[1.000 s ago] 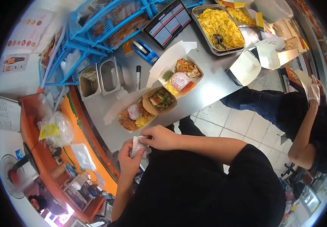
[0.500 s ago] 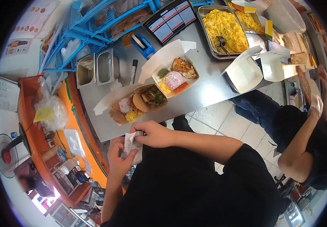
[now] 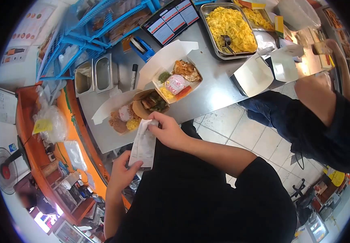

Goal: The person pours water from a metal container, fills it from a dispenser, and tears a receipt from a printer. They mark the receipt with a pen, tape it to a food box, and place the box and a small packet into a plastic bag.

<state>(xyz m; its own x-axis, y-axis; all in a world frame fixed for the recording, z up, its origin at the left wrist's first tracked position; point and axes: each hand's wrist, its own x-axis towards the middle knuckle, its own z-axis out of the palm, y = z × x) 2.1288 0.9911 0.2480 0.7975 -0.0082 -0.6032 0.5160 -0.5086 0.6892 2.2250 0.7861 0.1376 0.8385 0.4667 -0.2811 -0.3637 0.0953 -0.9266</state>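
Note:
A paper receipt (image 3: 143,146) is stretched between my two hands in front of the counter edge. My left hand (image 3: 122,169) pinches its lower end between thumb and fingers. My right hand (image 3: 169,132) grips the upper end, where the paper is creased. Just beyond lies an open meal box (image 3: 118,126) with rice, scrambled egg and a wrapped item. Touching it is a brown box (image 3: 155,101) of meat and greens. Farther right is another open meal box (image 3: 179,98) with fried chicken, egg and a pink-printed wrapped item.
On the steel counter (image 3: 207,95) are a marker (image 3: 134,77), a blue tape dispenser (image 3: 143,49), steel containers (image 3: 104,73), a tablet (image 3: 171,20) and a tray of scrambled egg (image 3: 209,34). Open empty boxes (image 3: 254,76) stand right, near a co-worker (image 3: 325,121).
My hands have moved apart and the folded receipt is now spread out lengthwise. The co-worker at right has leaned in closer to the counter, arm reaching toward the back.

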